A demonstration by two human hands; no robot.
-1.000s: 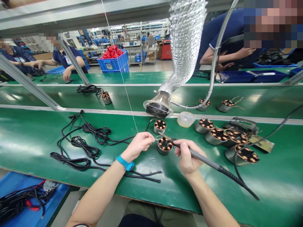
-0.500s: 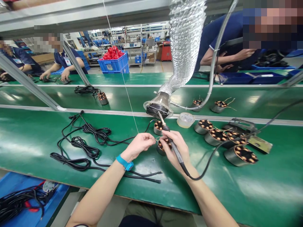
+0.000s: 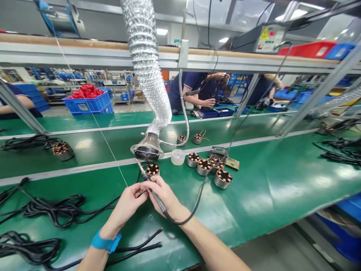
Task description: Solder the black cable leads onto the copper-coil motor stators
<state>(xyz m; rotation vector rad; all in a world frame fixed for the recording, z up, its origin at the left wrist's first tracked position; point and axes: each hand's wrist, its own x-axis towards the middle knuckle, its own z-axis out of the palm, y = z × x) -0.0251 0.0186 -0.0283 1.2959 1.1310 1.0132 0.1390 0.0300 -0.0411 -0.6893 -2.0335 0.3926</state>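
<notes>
My right hand [image 3: 165, 195] is closed around a soldering iron [image 3: 158, 201], its tip pointing up and away toward the fume extractor hood [image 3: 147, 150]. Fingers of my left hand [image 3: 129, 201] are pinched together against the right fingertips. A thin solder wire [image 3: 108, 145] runs down from a spool [image 3: 60, 19] into the left hand. Just beyond the hands stands a motor stator [image 3: 152, 169] with copper windings. Whatever lies between the fingertips is mostly hidden. A blue band [image 3: 105, 241] circles my left wrist.
Several stators [image 3: 222, 178] stand to the right, near a roll of clear tape [image 3: 178, 157] and a tape dispenser [image 3: 219, 152]. Coiled black cables [image 3: 56, 210] cover the left side. A silver duct [image 3: 146, 56] hangs overhead. Co-workers [image 3: 194, 88] stand across the bench.
The view has swung right and up, so the bench has shifted left and the upper shelf shows. Both hands remain together; the stator under them is now hidden.
</notes>
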